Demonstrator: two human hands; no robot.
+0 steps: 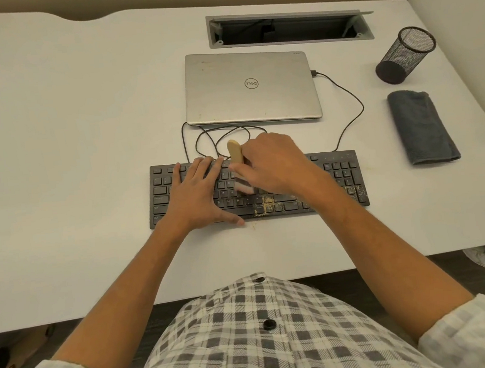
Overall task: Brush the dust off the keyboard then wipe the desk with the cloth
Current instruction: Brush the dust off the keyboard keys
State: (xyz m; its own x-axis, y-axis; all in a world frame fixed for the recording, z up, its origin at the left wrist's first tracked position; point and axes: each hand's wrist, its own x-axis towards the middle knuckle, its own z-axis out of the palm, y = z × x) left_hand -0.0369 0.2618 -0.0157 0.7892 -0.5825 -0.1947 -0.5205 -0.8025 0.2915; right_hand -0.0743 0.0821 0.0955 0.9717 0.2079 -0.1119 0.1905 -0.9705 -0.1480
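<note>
Gleaming Dell logo (251, 83) on laptop (251, 96)

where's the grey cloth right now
The folded dark grey cloth lies on the white desk at right, just in front of the black mesh pen cup.

The closed silver laptop (252, 86) carries a round "DELL" logo (251, 83) on the middle of its lid, seen upside down from here. The black keyboard (345, 175) has white key legends; "B", "N", "M", "H", "Y" and "U" can be made out, while the rest are too small or blurred.
</note>
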